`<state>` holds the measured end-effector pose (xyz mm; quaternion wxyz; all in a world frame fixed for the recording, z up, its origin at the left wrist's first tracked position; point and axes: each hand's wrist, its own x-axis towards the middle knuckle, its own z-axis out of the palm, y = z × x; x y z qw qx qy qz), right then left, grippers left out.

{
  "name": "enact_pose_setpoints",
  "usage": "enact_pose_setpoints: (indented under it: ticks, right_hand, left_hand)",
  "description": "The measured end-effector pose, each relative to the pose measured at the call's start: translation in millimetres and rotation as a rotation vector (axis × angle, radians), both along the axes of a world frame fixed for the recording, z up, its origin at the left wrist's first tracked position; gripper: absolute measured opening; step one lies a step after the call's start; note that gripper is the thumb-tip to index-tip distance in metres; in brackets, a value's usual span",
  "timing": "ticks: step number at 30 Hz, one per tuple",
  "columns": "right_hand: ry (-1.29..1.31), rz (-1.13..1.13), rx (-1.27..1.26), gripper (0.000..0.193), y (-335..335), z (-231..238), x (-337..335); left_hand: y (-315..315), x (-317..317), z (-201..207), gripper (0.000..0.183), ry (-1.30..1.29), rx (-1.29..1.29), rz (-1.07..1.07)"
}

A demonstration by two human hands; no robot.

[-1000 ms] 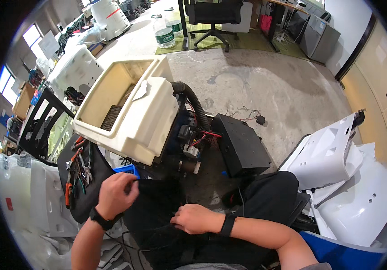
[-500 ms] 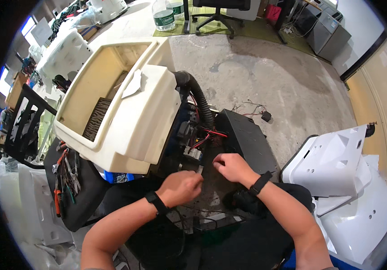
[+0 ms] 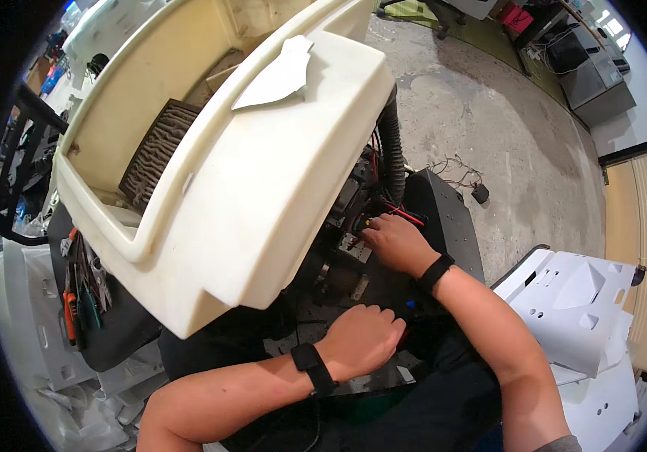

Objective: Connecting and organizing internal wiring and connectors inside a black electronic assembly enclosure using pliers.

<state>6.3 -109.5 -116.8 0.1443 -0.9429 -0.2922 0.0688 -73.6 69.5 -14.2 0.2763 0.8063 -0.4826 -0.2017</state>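
Note:
A big cream plastic housing (image 3: pixel 248 173) with a dark grille inside fills the upper left; it sits over a black machine base (image 3: pixel 448 226) full of wires and metal parts. My right hand (image 3: pixel 395 241) reaches under the housing's edge into the wiring, its fingers at red wires (image 3: pixel 406 215); what the fingertips grip is hidden. My left hand (image 3: pixel 365 339) is curled into a fist lower down, resting on the black base near a small blue part (image 3: pixel 411 305). Both wrists wear black bands.
A black tool roll (image 3: pixel 86 294) with orange-handled tools lies at the left. White plastic panels (image 3: pixel 572 309) are stacked at the right. A loose wire bundle with a small black box (image 3: pixel 478 192) lies on the concrete floor (image 3: pixel 504 113). Grey cabinets stand far upper right.
My head has moved much closer, so the housing fills the view. My right hand went deeper into the wiring under the housing; my left hand shifted right and curled on the base.

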Motion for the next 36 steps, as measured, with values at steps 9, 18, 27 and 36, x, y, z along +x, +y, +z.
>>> enact_pose_setpoints:
  ticks: [9,18,27,36]
  right_hand:
    - [-0.135,0.136,-0.046,0.014,-6.9,3.1,2.1]
    - [-0.113,0.154,0.007,0.015,-8.8,6.5,0.8]
    - [0.079,-0.100,0.034,0.013,-18.2,11.9,6.0]
    - [0.380,-0.641,0.265,0.018,-27.8,-2.0,-39.1]
  left_hand:
    - [-1.5,-0.8,-2.2,0.008,-0.026,0.081,-0.038]
    - [-0.7,-2.3,-1.2,0.009,-0.052,0.131,-0.048]
    - [1.9,8.2,-0.8,0.018,0.002,0.274,-0.155]
    - [2.2,22.5,-28.7,0.022,-0.047,0.400,-0.013]
